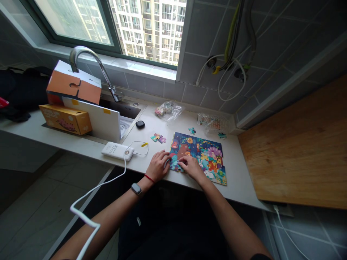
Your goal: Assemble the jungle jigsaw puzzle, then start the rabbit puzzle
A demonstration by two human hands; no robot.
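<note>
A colourful jigsaw puzzle [193, 141] with animal pictures lies mostly joined on the white counter, with uneven gaps along its right and lower edges. My left hand [158, 166] rests at its left edge, fingers laid out and fingertips touching the border. Over the lower left part, my right hand [192, 168] has its thumb and fingers closed on a small puzzle piece at the surface, mostly hidden by the fingertips. Several loose pieces [158, 138] lie left of the puzzle. Behind it is another piece [192, 130], and one more piece [222, 135] sits at the right.
A white power bank [117, 151] with a cable lies left of my hands, near a black earbud case [140, 124]. Plastic bags [169, 110] are at the back. Boxes [66, 119] stand by the sink and tap [94, 57]. A wooden board [298, 151] borders the right.
</note>
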